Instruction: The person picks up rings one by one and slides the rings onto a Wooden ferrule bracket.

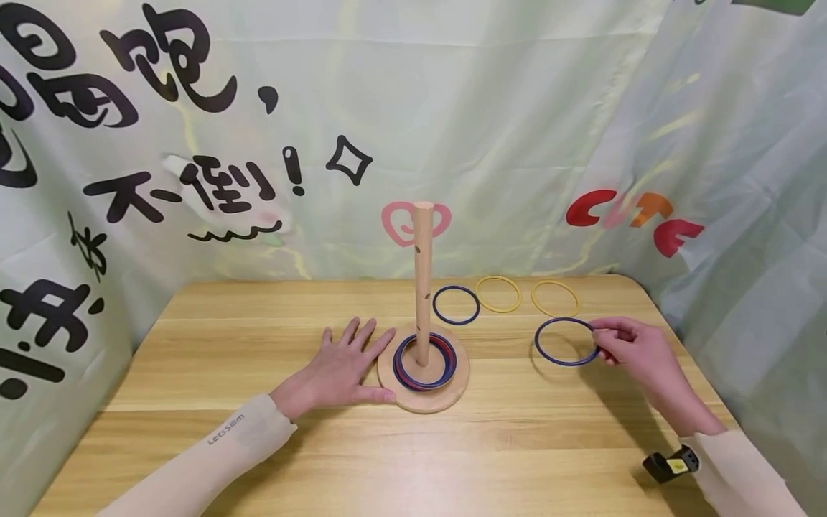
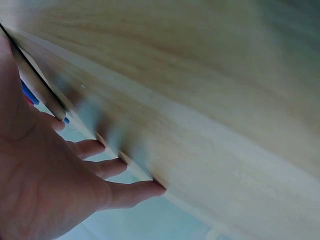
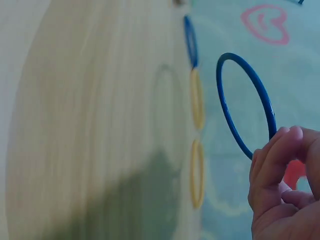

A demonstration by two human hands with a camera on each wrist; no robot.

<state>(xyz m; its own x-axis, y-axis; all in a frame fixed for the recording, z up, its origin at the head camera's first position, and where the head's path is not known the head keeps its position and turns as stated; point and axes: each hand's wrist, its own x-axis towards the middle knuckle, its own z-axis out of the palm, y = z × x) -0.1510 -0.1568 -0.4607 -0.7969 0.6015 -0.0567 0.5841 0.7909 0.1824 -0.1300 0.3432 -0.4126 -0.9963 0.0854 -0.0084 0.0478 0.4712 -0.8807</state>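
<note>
My right hand [image 1: 636, 348] pinches a blue ring [image 1: 538, 345] by its right edge and holds it raised over the table; its shadow falls below. In the right wrist view the same blue ring [image 3: 223, 95] stands out from the fingertips. My left hand [image 1: 342, 370] lies with spread fingers on the table, its thumb and index finger at the left edge of a round wooden base [image 1: 423, 403]. From that base rises an upright wooden peg [image 1: 423, 280]. Several blue and red rings [image 1: 451, 366] lie stacked around the peg's foot. The left wrist view shows the left hand [image 2: 55, 170] against the tabletop.
Behind the base, near the table's back edge, lie another blue ring [image 1: 435, 310] and two yellow rings, one in the middle [image 1: 497, 311] and one at the right [image 1: 533, 296]. A printed cloth curtain [image 1: 484, 143] hangs behind the wooden table [image 1: 226, 323].
</note>
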